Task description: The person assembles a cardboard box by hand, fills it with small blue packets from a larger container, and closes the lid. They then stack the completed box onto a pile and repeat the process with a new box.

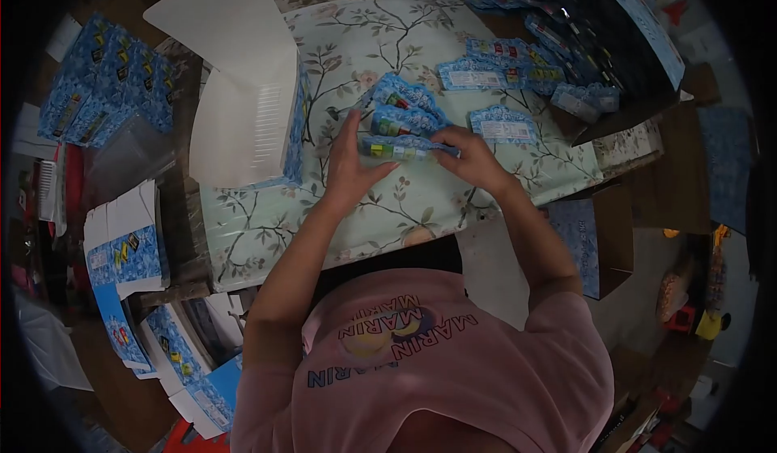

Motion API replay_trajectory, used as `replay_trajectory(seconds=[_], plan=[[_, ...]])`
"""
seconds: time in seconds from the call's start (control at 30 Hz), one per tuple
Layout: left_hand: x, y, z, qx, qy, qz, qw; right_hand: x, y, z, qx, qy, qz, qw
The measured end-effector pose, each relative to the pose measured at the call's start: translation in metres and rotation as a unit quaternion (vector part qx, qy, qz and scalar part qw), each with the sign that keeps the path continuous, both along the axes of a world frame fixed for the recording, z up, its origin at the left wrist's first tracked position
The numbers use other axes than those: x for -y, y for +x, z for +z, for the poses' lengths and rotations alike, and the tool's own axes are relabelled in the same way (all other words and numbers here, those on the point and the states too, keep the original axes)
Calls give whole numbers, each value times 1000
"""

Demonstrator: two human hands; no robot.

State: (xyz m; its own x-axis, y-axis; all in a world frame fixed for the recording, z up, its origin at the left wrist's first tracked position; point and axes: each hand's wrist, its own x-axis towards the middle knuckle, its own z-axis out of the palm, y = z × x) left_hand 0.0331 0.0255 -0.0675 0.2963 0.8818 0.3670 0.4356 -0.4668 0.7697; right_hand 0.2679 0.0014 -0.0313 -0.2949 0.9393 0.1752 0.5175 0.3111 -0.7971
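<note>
Several blue printed blister packets lie fanned in front of me on the flowered tablecloth (356, 218). My right hand (477, 160) is closed with its fingertips on the right end of the nearest packet (396, 150), which has small coloured pieces behind clear plastic. At the left end of that packet, my left hand (350, 168) is open, with fingers stretched up and thumb held apart. Just beyond it lie a second packet (405, 123) and a third packet (413, 95), overlapping each other.
To the left stands an open white display box (235, 129), its lid raised. A large carton (623, 40) lies tipped at the right with packets spilling out. Loose packets (502, 124) rest between it and my right hand. Folded blue boxes (125, 247) are stacked beyond the left table edge.
</note>
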Motion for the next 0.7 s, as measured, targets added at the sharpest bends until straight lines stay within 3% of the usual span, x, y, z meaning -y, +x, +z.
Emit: replay_trajectory(seconds=[0.13, 0.2, 0.27, 0.37, 0.43, 0.47, 0.53, 0.67, 0.7], plan=[[-10, 0, 8, 44, 5, 10, 999, 17, -16, 6, 30, 17, 101, 994], [-18, -5, 4, 134, -98, -102, 981, 17, -16, 8, 44, 11, 106, 993], [-22, -7, 2, 132, -143, -129, 972, 17, -16, 9, 56, 3, 112, 992], [-19, -5, 2, 132, -197, -133, 962, 8, -17, 7, -41, 9, 47, 998], [-16, -3, 0, 139, -210, -113, 961, -5, -16, 2, -231, -64, -99, 966], [-15, -1, -2, 151, -194, -102, 964, -16, -14, -1, -230, -64, -100, 966], [-13, 0, -4, 161, -180, -95, 966, -44, -7, -6, -267, -33, -205, 941], [-6, -7, -8, 155, -215, -120, 957, -75, 3, -1, -237, -93, -112, 961], [-3, -8, -10, 158, -217, -107, 957, -72, 3, 5, -160, -132, -88, 974]])
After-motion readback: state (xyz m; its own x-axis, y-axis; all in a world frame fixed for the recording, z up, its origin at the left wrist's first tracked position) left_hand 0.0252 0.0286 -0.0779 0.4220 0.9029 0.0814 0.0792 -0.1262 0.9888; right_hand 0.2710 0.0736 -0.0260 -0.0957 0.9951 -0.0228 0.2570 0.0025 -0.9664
